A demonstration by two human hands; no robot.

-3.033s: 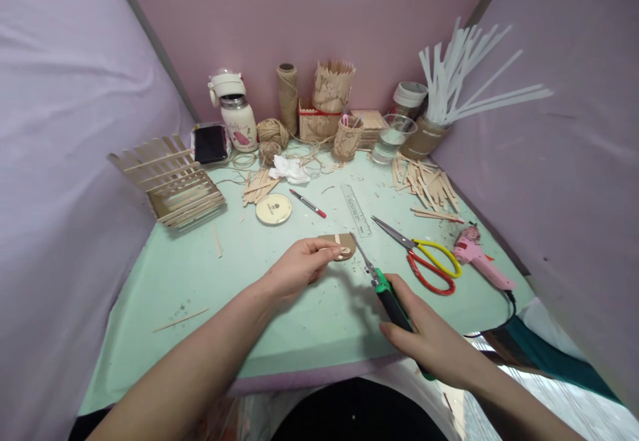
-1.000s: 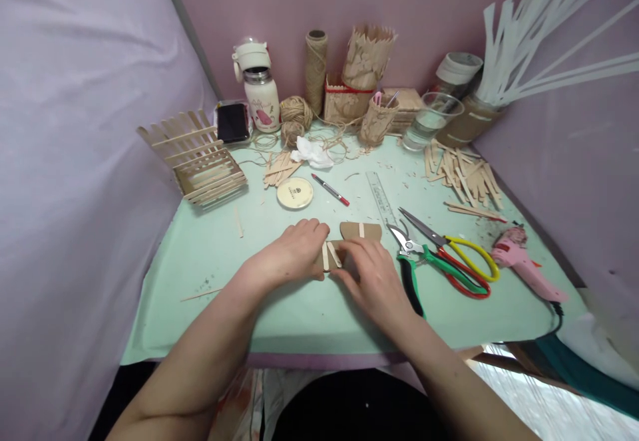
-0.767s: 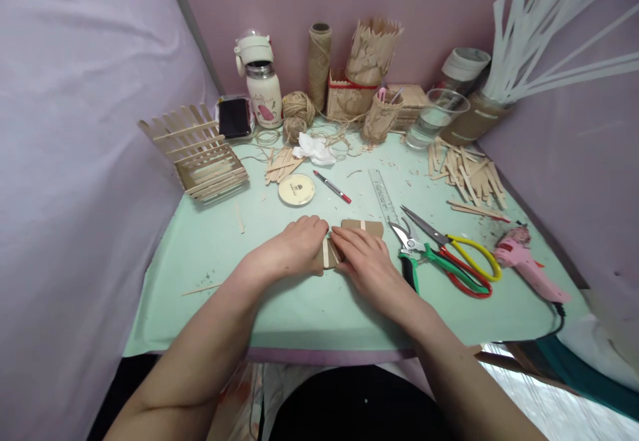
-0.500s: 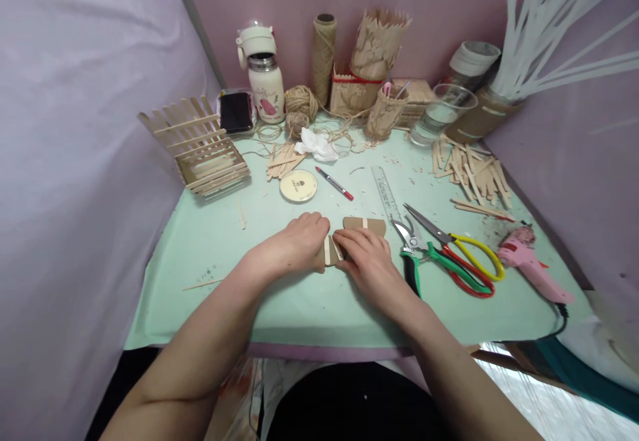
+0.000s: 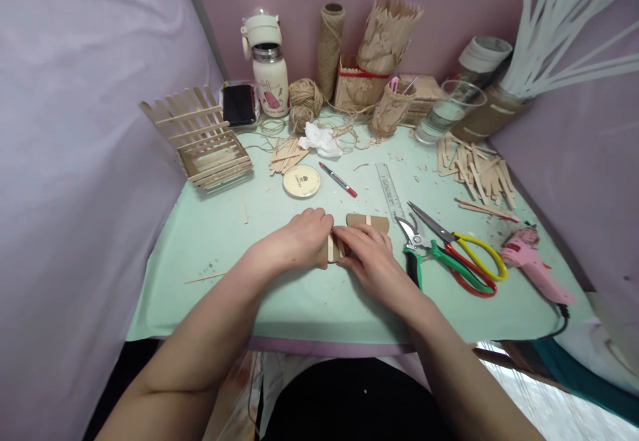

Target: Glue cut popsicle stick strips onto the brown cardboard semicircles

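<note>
Between my two hands, near the table's front middle, lies a small brown cardboard piece (image 5: 335, 249) with pale wooden strips across it. My left hand (image 5: 308, 236) is closed on its left side, knuckles up. On its right side my right hand (image 5: 367, 249) holds it, with the fingers bent together over the edge. Much of the piece is hidden under the fingers. A second brown cardboard piece (image 5: 378, 223) with one pale strip rests just behind my right hand.
Right of my hands lie green-handled pruners (image 5: 419, 248), scissors (image 5: 452, 238), a clear ruler (image 5: 388, 188) and a pink glue gun (image 5: 536, 265). Behind are a round lid (image 5: 301, 181), a red-tipped pen (image 5: 338, 179), sticks (image 5: 479, 168), a stick basket (image 5: 214, 158) and a water cup (image 5: 442, 118).
The view has shifted slightly. Both hands stay on the cardboard piece, with the right fingers a little closer to the left hand.
</note>
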